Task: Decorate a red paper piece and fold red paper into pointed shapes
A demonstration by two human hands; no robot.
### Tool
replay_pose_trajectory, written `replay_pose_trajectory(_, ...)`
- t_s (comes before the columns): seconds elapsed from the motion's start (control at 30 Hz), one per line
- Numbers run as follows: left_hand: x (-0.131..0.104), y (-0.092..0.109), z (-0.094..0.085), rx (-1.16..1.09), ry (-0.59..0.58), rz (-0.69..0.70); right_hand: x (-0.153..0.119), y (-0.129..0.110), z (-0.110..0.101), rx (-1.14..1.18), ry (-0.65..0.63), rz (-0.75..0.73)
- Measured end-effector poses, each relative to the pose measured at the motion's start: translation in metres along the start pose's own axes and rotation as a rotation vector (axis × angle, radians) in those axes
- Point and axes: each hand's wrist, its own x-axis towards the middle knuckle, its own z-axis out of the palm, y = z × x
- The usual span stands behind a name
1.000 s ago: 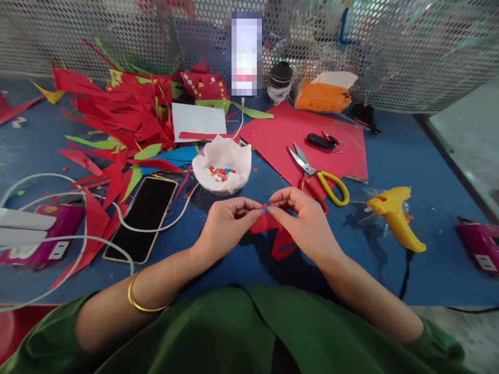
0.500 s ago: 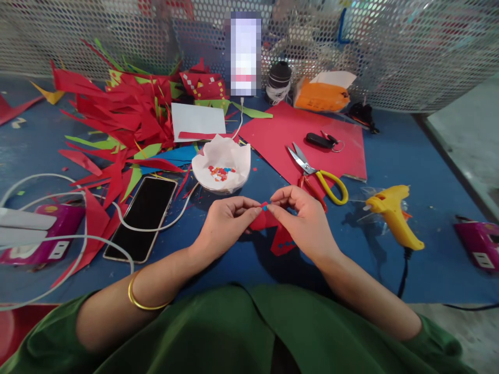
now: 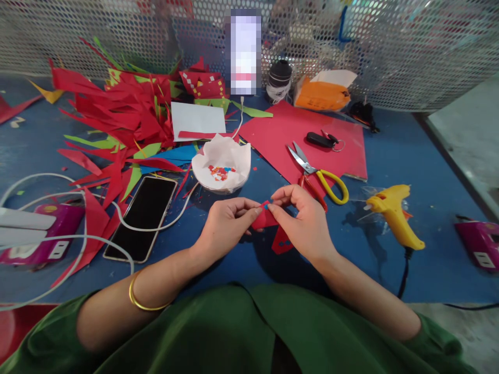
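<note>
here, hands pinch paper's edge (image 3: 265,220)

yellow glue gun (image 3: 397,215), black phone (image 3: 143,218) under white cable (image 3: 177,222)

We see the scissors (image 3: 313,169) right of the bowl (image 3: 221,166), lying partly on the large paper sheet (image 3: 268,143); right of the bowl, farther out, lies the glue gun (image 3: 395,215). Paper scraps (image 3: 113,104) heap left of the bowl, the flat phone (image 3: 142,218) lies front-left, and the thread spool (image 3: 279,80) stands behind, to its right.

Green sleeves (image 3: 438,335) — plain gold bangle (image 3: 146,301).
</note>
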Motion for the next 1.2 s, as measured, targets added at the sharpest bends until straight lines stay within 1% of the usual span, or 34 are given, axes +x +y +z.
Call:
replay_pose_trajectory(0.07,0.001,0.0,0.0,-0.022,0.014,0.005,0.001,0.0,-0.002,0.007,-0.022,0.01)
replay_pose_trajectory(0.2,0.002,-0.002,-0.001,-0.13,0.071,0.008,0.005,0.003,-0.008,0.014,-0.129,0.05)
replay_pose_trajectory(0.27,0.003,-0.003,0.0,-0.181,0.064,-0.018,0.006,0.005,-0.011,-0.01,-0.15,0.043)
replay_pose_trajectory(0.37,0.003,-0.004,0.0,-0.214,0.032,-0.041,0.007,0.005,-0.016,-0.113,-0.15,-0.036)
replay_pose_trajectory(0.47,0.003,-0.004,0.0,-0.183,0.042,-0.026,0.008,0.004,-0.018,-0.287,-0.144,-0.208)
replay_pose_trajectory(0.57,0.003,-0.005,-0.001,-0.085,0.055,0.038,0.008,0.002,-0.017,-0.394,-0.145,-0.354)
replay_pose_trajectory(0.67,0.001,-0.007,-0.001,0.095,0.109,0.158,0.007,0.002,-0.016,-0.432,-0.17,-0.403)
replay_pose_trajectory(0.8,-0.003,-0.009,0.001,0.409,0.236,0.314,0.006,0.001,-0.015,-0.444,-0.177,-0.394)
replay_pose_trajectory(0.93,-0.005,-0.011,0.001,0.608,0.273,0.401,0.004,0.001,-0.014,-0.44,-0.18,-0.383)
replay_pose_trajectory(1.03,-0.005,-0.014,0.0,0.701,0.294,0.453,0.003,0.001,-0.014,-0.433,-0.178,-0.374)
replay_pose_trajectory(1.2,-0.004,-0.018,-0.002,0.765,0.307,0.553,0.003,0.002,-0.013,-0.426,-0.173,-0.369)
